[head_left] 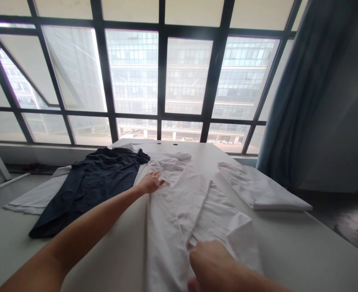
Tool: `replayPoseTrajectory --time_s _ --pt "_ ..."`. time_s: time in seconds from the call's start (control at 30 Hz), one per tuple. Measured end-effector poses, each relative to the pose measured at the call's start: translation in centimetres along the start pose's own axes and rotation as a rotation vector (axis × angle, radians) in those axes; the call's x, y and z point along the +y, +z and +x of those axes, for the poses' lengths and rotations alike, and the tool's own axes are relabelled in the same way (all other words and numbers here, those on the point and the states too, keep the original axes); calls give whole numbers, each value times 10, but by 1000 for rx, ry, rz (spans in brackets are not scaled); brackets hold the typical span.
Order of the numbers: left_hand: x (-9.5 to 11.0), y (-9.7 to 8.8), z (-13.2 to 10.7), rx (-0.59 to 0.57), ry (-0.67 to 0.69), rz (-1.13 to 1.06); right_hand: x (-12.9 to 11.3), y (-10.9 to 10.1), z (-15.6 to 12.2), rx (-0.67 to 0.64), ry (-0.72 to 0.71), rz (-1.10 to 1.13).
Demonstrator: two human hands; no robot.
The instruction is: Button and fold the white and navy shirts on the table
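A white shirt lies lengthwise on the white table in front of me, with one side turned over on itself and a part angled out to the right. My left hand rests on its upper left part near the collar, fingers stretched out and thumb apart. Nearer to me, my right hand is closed at the shirt's inner edge, low on the right; its fingertips are hidden, but the cloth meets them there. Left of the shirt a dark navy garment is spread out, close to my left forearm.
A folded white garment lies at the table's right edge. Another white cloth shows beneath the navy garment. The white table reaches toward a wide window. A blue-grey curtain hangs at the right.
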State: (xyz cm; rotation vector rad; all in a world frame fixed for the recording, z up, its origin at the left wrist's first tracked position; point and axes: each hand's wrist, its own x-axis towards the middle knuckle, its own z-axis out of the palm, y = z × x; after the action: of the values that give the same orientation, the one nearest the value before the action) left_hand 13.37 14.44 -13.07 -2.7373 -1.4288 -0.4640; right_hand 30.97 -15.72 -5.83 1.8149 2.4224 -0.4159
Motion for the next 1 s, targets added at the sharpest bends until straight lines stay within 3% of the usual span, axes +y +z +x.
replayPoseTrajectory --time_s 0.07,0.13,0.2,0.27,0.47,0.77,1.0 --pt "-7 7 4 -92 -66 3 -15 -4 10 123 -91 -34" --pt "-10 16 7 -166 -138 -6 -25 -2 25 212 -305 -38" --pt "-11 23 12 -210 -170 -9 -27 8 43 234 -510 -38" --pt "-15 29 17 -227 -164 -9 -20 23 58 217 -595 -28" --pt "-43 38 47 -207 -119 -19 3 57 91 214 -646 -10" --pt "-75 48 102 -221 -169 59 -4 92 138 366 -630 -127" --pt "-86 44 127 -239 -215 47 -13 97 155 418 -604 -119"
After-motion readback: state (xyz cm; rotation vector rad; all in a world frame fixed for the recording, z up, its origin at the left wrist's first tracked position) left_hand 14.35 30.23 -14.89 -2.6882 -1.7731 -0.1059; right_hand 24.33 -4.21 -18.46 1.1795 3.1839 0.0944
